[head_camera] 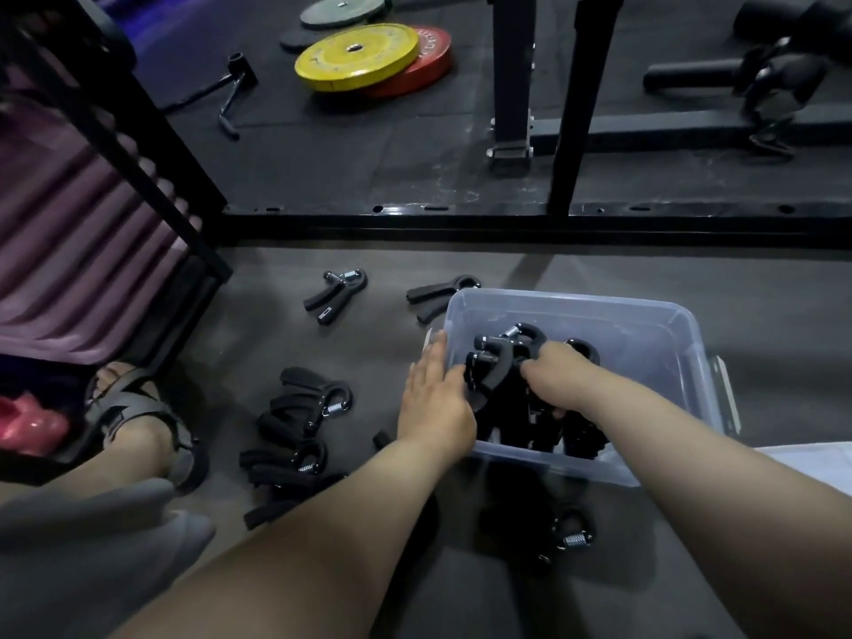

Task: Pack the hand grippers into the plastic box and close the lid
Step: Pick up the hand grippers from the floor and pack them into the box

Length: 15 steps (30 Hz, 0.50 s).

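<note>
Inside plastic box (645, 325), hand grippers (502, 362), both hands (560, 378) reaching

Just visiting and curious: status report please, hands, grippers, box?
Both hands in the plastic box: right hand on hand grippers, left hand steadying them. Loose pile on floor. No lid visible.

There is 1 view, worn on the person's head, looking forward and steeply down over both forearms at the floor (599, 269) close below; gym equipment lies farther off along the frame's top.
</note>
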Tool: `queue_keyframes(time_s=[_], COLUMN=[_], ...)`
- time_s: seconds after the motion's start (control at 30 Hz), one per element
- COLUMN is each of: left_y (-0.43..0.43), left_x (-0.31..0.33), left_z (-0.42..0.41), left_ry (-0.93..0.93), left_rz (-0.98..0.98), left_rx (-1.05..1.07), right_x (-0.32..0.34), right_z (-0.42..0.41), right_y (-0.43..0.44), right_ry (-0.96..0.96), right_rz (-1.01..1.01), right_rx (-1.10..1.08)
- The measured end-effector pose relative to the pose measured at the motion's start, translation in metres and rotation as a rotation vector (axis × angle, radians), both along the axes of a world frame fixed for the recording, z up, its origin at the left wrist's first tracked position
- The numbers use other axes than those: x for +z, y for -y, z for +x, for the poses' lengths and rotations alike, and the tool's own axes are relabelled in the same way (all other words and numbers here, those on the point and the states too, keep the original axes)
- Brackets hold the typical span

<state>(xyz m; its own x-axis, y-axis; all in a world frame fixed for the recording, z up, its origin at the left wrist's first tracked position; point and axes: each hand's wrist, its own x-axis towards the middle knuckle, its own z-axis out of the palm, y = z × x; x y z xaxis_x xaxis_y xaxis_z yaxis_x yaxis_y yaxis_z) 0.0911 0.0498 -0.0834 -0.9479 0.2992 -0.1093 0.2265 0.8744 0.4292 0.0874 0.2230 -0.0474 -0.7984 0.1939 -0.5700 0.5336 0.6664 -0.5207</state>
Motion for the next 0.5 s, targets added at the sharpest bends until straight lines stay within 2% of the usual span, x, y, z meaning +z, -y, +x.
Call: queue_keyframes(time_s=[0.13, 0.3, 0.5], left_y=[0.0, -0.001, 0.0], left_x=[0.001, 0.001, 0.001], left_z=[0.001, 0.001, 0.003], left_ry=[-0.02, -0.046, -0.049], left_rz=[-0.014, -0.042, -0.047], left_rx=[-0.003, -0.017, -0.024], right_x=[0.0, -0.008, -0.024], right_z=[-0.003, -0.003, -0.005], right_y=[0.014, 0.018, 0.016], right_ry=[0.094, 0.138, 0.065], right_rz=[0.175, 0.266, 0.228], right_rx=[0.128, 0.215, 0.057])
